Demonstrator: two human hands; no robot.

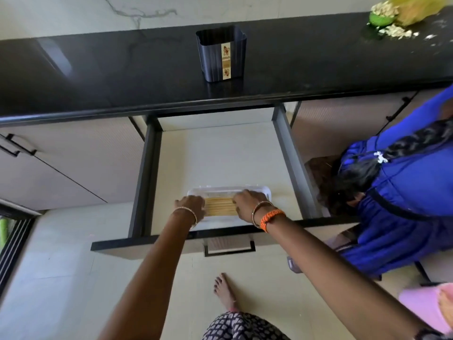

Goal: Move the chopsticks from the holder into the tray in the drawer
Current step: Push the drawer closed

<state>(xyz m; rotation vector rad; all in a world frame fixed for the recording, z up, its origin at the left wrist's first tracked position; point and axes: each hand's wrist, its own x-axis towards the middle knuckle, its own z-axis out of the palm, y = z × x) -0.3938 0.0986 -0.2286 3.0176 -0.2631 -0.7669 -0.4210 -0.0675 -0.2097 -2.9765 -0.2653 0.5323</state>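
A dark ribbed holder (220,55) stands on the black countertop (98,77); no chopsticks show above its rim. Below it the drawer (220,153) is pulled out. A clear plastic tray (259,191) lies near the drawer's front, and several pale wooden chopsticks (220,206) lie side by side in it. My left hand (190,207) rests on the left ends of the chopsticks. My right hand (247,204) covers their right ends. Both hands press down on the bundle with fingers curled; the chopstick ends are hidden under them.
Another person in blue (397,192) bends down right beside the drawer's right side. A green bowl and scattered bits (384,18) sit at the counter's far right. The drawer handle (229,246) faces me. My foot (225,293) stands on the floor below.
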